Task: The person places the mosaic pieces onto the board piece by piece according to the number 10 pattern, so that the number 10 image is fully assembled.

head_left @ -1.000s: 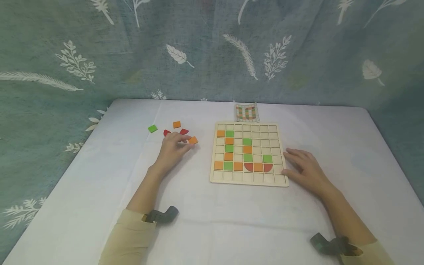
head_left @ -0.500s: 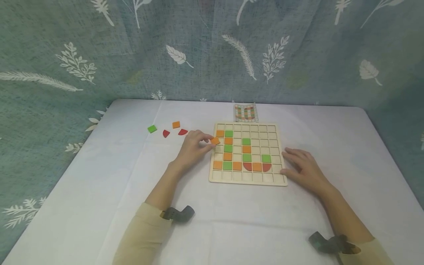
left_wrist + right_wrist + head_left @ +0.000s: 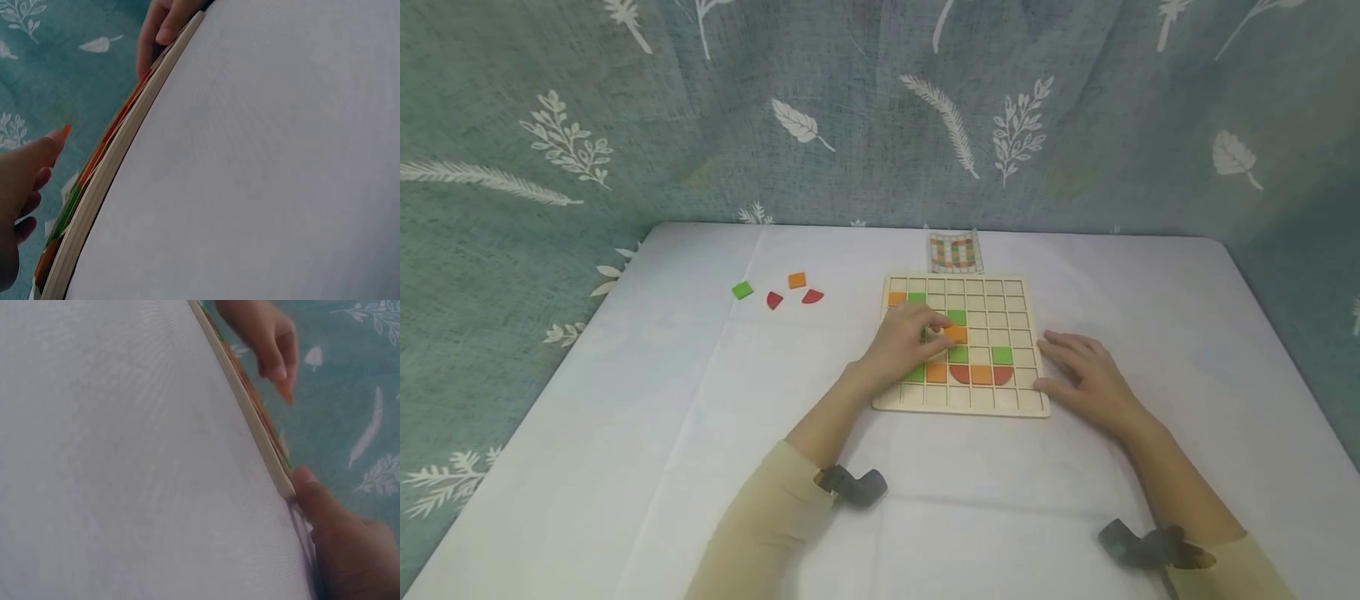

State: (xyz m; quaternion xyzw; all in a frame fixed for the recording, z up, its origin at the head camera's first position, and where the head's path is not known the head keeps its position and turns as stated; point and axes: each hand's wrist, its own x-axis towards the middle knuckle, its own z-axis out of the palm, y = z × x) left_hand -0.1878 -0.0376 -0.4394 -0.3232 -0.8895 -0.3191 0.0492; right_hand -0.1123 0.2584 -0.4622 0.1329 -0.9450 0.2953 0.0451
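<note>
Over the middle of the wooden grid board (image 3: 961, 400), my left hand (image 3: 901, 340) pinches an orange square tile (image 3: 285, 392) between thumb and fingers. In both wrist views that tile is held above the board's surface. The hand covers part of the board's left columns. Green, orange and red tiles lie in several of the cells, among them a green square (image 3: 1002, 356) and a red quarter-round piece (image 3: 959, 374). My right hand (image 3: 1093, 379) rests at the board's right edge, and its thumb (image 3: 312, 494) touches the rim near the front corner.
Left of the board lie a loose green square (image 3: 742, 290), an orange square (image 3: 797, 281) and two red quarter-round pieces (image 3: 812, 296). A small patterned card (image 3: 955, 252) stands behind the board. Patterned cloth (image 3: 850, 108) hangs past the white table's (image 3: 625, 400) far edge.
My left hand has carried the orange tile rightward from beside the loose pieces, across the board's left edge, to above its middle. My right hand has stayed at the right edge.
</note>
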